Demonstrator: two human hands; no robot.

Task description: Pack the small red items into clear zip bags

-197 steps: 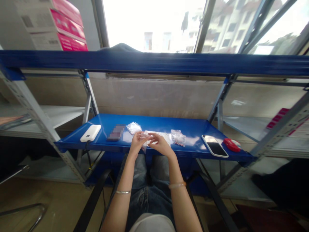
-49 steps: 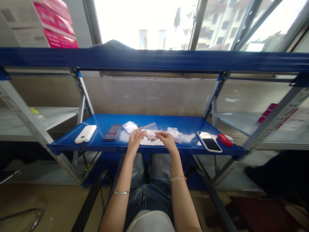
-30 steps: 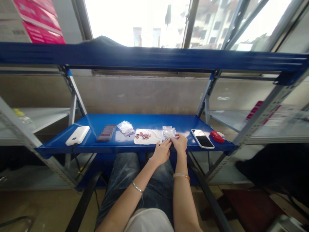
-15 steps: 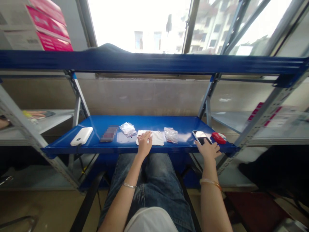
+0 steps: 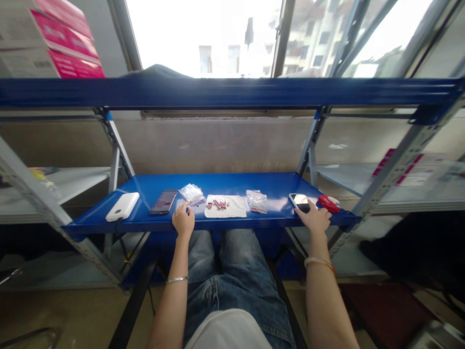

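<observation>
My left hand (image 5: 183, 220) is at the table's front edge, fingers curled in; whatever they hold, if anything, is too small to make out. Just beyond it lie clear plastic bags (image 5: 191, 192). To its right, small red-and-silver pieces (image 5: 218, 204) are scattered on a white cloth (image 5: 238, 207). My right hand (image 5: 315, 219) rests over the lower end of a smartphone (image 5: 301, 200), thumb at the near left side and other fingers spread. The phone lies flat, its lower part covered by the hand.
A white device with a cable (image 5: 122, 206) and a dark, partly blurred-out phone-like slab (image 5: 165, 201) lie at left. A plastic bag of small pieces (image 5: 256, 201) is right of the cloth. A red object (image 5: 329, 203) sits beside my right hand. A blue shelf beam (image 5: 232, 92) spans above.
My left hand has left the cloth and moved left to the table edge, uncovering the small pieces. My right hand has shifted slightly, its fingers nearer the phone's right side.
</observation>
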